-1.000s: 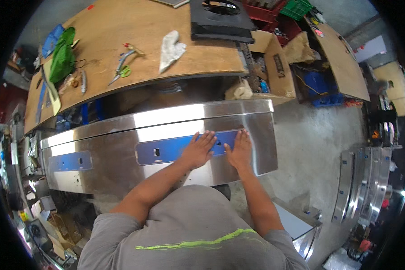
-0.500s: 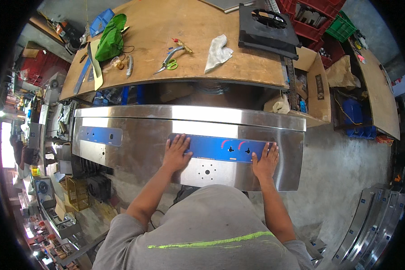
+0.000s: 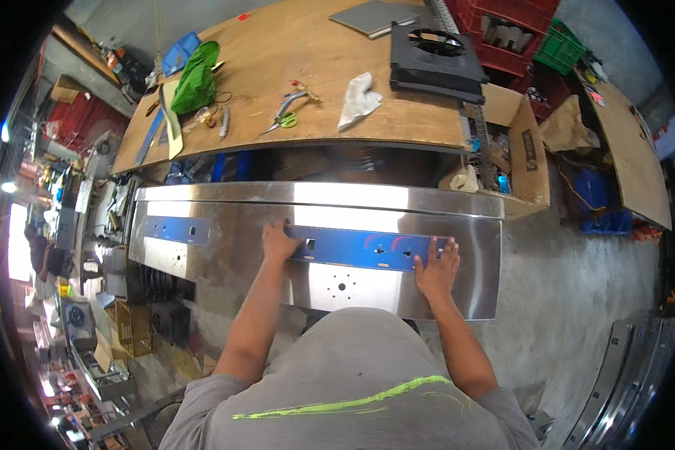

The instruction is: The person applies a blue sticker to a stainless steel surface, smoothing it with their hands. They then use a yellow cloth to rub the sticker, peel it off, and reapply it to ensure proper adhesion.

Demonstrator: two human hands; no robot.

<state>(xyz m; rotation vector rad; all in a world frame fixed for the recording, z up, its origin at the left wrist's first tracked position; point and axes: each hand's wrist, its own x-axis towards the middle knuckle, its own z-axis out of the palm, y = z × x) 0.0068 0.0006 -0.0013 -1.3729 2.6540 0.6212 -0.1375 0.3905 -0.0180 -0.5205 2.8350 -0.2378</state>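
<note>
A long stainless steel panel [image 3: 236,262] lies crosswise before me. On its face is a blue control-panel strip [image 3: 334,244] with red curved marks and small cut-outs. My left hand [image 3: 280,241] rests at the strip's left end, thumb apart from the fingers and touching its edge. Over the right end my right hand [image 3: 438,271] lies with fingers spread, thumb near the lower edge. Neither hand grips anything. A shorter blue strip [image 3: 176,230] sits farther left on the same panel. Below the long strip is a round hole [image 3: 342,286] ringed by small ones.
Behind the panel stands a wooden table [image 3: 277,52] with green-handled scissors [image 3: 288,120], a white cloth [image 3: 361,100], a green bag [image 3: 197,79] and a black square frame [image 3: 436,71]. An open cardboard box [image 3: 534,154] stands at its right. Several metal panels [image 3: 630,382] lean at lower right.
My left hand has slid left from the strip's face to its left end, uncovering a square cut-out. My right hand stays on the right end. The view has shifted slightly.
</note>
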